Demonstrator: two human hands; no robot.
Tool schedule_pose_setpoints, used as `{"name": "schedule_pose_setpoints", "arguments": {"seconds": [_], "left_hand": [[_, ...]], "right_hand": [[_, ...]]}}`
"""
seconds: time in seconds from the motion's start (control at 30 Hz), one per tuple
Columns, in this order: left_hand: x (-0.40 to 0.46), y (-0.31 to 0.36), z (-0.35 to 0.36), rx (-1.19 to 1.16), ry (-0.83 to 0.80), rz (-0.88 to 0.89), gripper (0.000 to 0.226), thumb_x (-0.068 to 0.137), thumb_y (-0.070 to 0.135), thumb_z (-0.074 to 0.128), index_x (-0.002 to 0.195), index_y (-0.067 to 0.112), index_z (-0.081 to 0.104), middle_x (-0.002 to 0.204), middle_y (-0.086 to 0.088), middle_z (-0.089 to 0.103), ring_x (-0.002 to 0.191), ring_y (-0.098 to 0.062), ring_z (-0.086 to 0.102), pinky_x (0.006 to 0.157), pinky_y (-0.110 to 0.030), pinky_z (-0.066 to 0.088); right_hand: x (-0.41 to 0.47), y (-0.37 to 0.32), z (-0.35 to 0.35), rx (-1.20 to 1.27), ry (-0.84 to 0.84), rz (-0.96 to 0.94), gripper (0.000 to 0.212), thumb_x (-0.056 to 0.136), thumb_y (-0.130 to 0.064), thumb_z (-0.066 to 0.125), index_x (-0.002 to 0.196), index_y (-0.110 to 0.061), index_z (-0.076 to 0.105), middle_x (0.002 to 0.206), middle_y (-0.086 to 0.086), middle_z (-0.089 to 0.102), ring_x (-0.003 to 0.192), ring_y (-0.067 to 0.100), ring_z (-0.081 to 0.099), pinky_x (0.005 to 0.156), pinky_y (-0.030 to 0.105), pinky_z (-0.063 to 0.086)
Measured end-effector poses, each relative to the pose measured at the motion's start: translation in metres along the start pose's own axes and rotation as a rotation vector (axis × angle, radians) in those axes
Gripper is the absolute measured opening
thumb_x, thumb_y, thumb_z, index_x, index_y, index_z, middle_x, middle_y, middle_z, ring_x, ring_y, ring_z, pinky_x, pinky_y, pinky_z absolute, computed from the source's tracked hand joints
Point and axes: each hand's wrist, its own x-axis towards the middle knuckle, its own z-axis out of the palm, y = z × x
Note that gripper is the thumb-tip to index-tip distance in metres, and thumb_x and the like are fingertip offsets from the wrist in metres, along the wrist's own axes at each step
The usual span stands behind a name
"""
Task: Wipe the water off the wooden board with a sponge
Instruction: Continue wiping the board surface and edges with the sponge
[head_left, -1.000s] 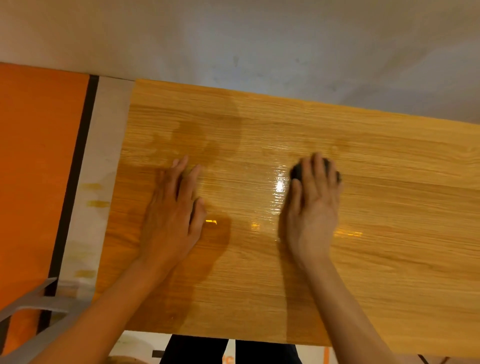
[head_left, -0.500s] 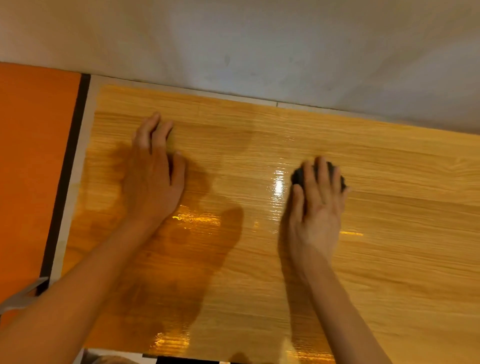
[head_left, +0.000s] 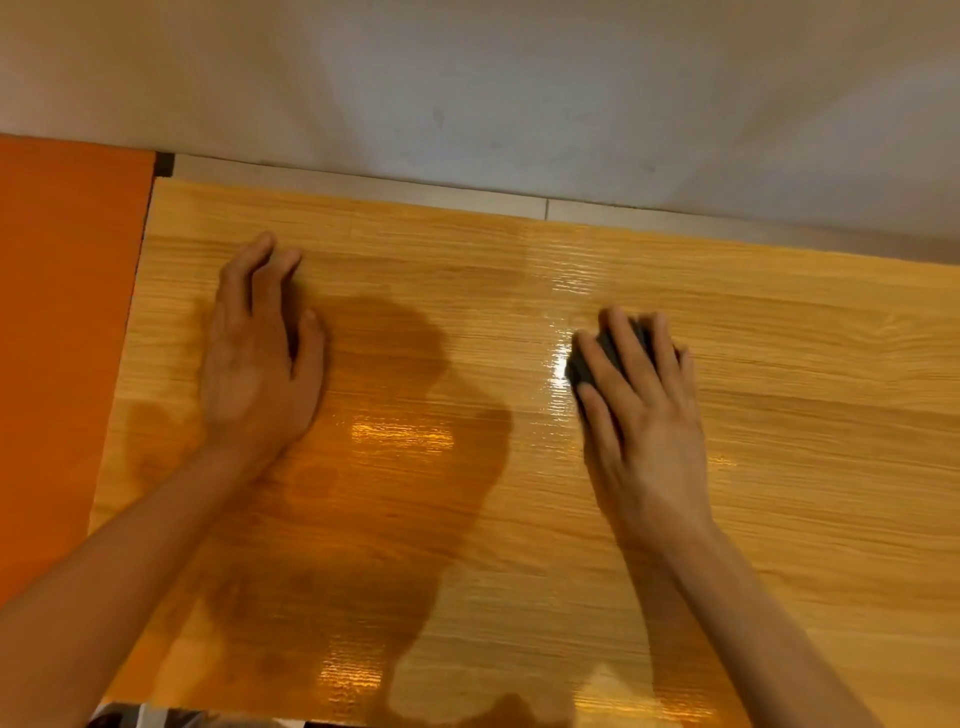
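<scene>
While pressed flat, sponge (head_left: 608, 353) under right fingers (head_left: 623, 353)

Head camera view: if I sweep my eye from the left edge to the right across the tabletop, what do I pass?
Orange surface → left hand flat on the wooden board → dark shadow patch → bright wet glare → sponge under the right hand.
</scene>
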Motion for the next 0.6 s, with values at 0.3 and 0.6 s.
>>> {"name": "schedule_pose_setpoints", "arguments": {"seconds": [0.3,0.6], "left_hand": [[-0.001,0.0,0.0,-0.033,0.009,-0.015,0.047,0.105,0.024,0.042,0.149,0.01,0.04,0.156,-0.011,0.033,0.145,-0.028,0.036,0.116,-0.043,0.035],[-0.001,0.005,-0.001,-0.029,0.032,-0.032,0.046,0.104,0.024,0.042,0.148,0.01,0.043,0.155,-0.01,0.036,0.144,-0.026,0.039,0.109,-0.035,0.038]], "right_hand": [[0.027,-0.016,0.01,0.082,0.079,0.049,0.044,0.105,-0.026,0.035,0.148,-0.016,0.038,0.159,0.003,0.027,0.15,0.024,0.013,0.123,0.046,0.007],[0.09,-0.02,0.016,0.069,0.084,0.011,0.044,0.104,-0.03,0.033,0.144,-0.015,0.044,0.156,0.005,0.033,0.147,0.028,0.021,0.121,0.051,0.009]]}}
